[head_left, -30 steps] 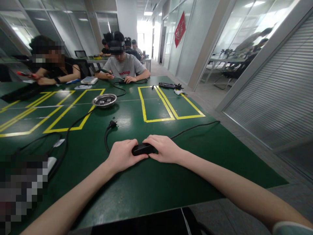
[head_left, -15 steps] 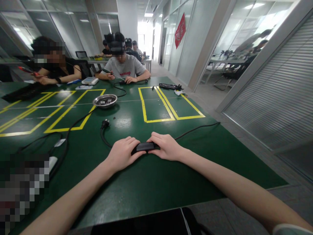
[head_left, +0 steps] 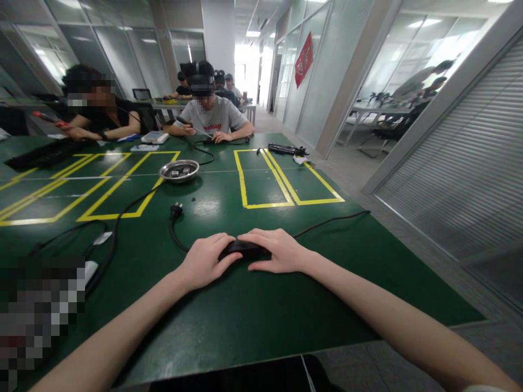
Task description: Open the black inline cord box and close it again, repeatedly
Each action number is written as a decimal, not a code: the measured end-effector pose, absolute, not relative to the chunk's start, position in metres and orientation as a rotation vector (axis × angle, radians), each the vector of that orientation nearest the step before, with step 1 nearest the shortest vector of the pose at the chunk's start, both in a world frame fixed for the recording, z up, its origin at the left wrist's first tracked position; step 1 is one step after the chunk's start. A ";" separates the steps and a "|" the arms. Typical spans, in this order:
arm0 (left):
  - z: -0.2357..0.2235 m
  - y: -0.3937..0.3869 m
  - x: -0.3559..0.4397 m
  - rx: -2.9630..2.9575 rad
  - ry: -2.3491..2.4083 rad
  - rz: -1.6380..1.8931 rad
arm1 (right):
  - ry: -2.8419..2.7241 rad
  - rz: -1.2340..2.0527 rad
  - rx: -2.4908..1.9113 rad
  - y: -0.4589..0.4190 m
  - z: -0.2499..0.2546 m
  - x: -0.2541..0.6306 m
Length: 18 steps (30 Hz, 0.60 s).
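Observation:
On the green table, a black power adapter lies between my two hands, partly covered by them. My left hand is closed around its left end, thumb along the near side and fingers over the far side. My right hand reaches over the right end with its fingers on top; its thumb stands apart from the near side, so this hand is open. A black cord with a plug curls out on the left, beyond my left hand. A thin cable runs off to the right.
A steel bowl with small metal parts stands farther back. Yellow tape outlines mark the table. Black cables and a pixelated object are at left. Across the table, two people work with tools; a black folded stand lies at the back.
My right hand has loosened: its thumb has come away from the adapter and its fingers have slid left over the top. The left hand keeps its hold. The view has tilted slightly.

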<state>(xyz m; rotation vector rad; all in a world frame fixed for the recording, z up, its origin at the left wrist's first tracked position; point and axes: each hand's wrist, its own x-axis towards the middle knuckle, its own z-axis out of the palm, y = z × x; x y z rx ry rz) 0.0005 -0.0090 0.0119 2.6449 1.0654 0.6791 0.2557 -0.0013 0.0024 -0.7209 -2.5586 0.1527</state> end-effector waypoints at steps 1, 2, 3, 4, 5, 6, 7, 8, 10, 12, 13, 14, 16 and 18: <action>0.011 -0.009 0.000 2.610 1.066 0.660 | -2.611 0.106 -0.701 -0.002 0.003 0.255; 0.011 -0.009 0.000 2.574 1.062 0.650 | -2.651 0.055 -0.696 -0.004 0.003 0.255; 0.010 -0.008 0.000 2.543 1.054 0.656 | -2.674 0.014 -0.706 -0.005 0.003 0.254; 0.010 -0.008 -0.001 2.521 1.044 0.687 | -2.680 -0.007 -0.728 -0.006 0.003 0.254; 0.010 -0.007 -0.001 2.510 1.030 0.744 | -2.670 -0.007 -0.758 -0.006 0.002 0.253; 0.010 -0.007 -0.002 2.507 1.017 0.826 | -2.645 0.009 -0.798 -0.005 0.001 0.253; 0.011 -0.006 -0.003 2.510 1.004 0.917 | -2.601 0.033 -0.849 -0.002 -0.001 0.255; 0.012 -0.006 -0.003 2.516 0.993 1.001 | -2.532 0.061 -0.909 0.002 -0.003 0.257; 0.013 -0.006 -0.004 2.535 0.977 1.110 | -2.330 0.114 -1.037 0.015 -0.006 0.267; 0.013 -0.005 -0.005 2.560 0.950 1.120 | -2.070 0.144 -1.147 0.032 -0.008 0.282; 0.013 -0.005 -0.005 2.571 0.923 1.099 | -1.948 0.153 -1.208 0.041 -0.008 0.292; 0.012 -0.005 -0.004 2.581 0.890 1.069 | -1.833 0.157 -1.276 0.050 -0.007 0.303; 0.011 -0.005 -0.004 2.589 0.823 1.003 | -1.603 0.138 -1.400 0.064 -0.005 0.326; 0.010 -0.005 -0.004 2.584 0.784 0.961 | -1.432 0.104 -1.483 0.073 -0.002 0.347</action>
